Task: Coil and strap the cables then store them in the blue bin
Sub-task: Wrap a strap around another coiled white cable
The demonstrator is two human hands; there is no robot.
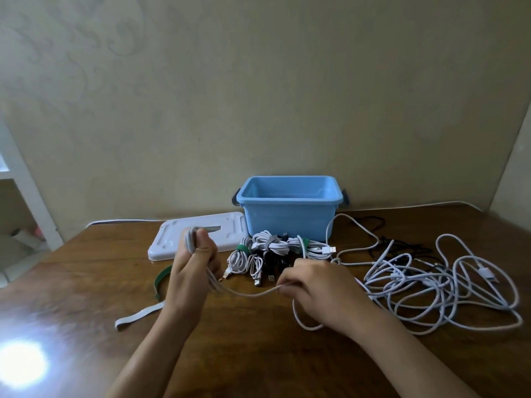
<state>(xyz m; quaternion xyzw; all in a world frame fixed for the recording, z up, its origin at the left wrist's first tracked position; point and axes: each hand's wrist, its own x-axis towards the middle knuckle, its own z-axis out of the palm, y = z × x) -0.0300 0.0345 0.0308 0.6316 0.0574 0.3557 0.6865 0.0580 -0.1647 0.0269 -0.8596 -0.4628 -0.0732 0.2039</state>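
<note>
My left hand point(193, 261) grips several loops of a white cable point(250, 294), raised above the wooden table. The cable runs right to my right hand point(314, 288), which pinches it between thumb and fingers. From there it trails into a loose tangle of white cables point(442, 285) on the right. The blue bin point(290, 206) stands open at the back of the table. In front of it lie several coiled white and black cables point(270, 252), some bound with green straps.
The bin's white lid point(172, 239) lies flat left of the bin. A green strap point(161, 282) and a grey strap point(138, 315) lie on the table point(258, 354) by my left wrist. Black cables point(402, 242) lie behind the tangle. Glare marks the table's near left.
</note>
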